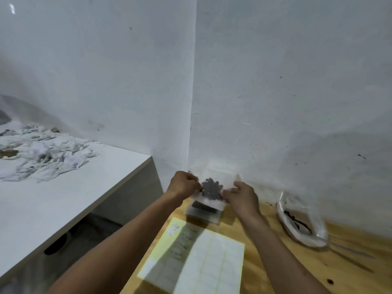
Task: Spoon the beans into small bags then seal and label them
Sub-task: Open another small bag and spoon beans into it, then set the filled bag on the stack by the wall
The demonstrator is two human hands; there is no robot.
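Wooden desk (265, 230) | label sheet (212, 262) nearest, 6 o'clock | stacked bags (201, 213) beyond | left hand (182, 184) and right hand (241, 198) pinch bag of beans (212, 188) above, 12 o'clock | bean sack (301, 221) 3 o'clock

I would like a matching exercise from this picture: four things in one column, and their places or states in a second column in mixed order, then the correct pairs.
Things:
1. small bag of beans
2. label sheet
3. large bag
4. white table

Places or states:
A. flat on the wooden table, nearest the camera
B. held up between the left hand and the right hand
C. to the left, crumpled plastic on it
D. lying at the right, near the wall

Pairs: 1-B, 2-A, 3-D, 4-C
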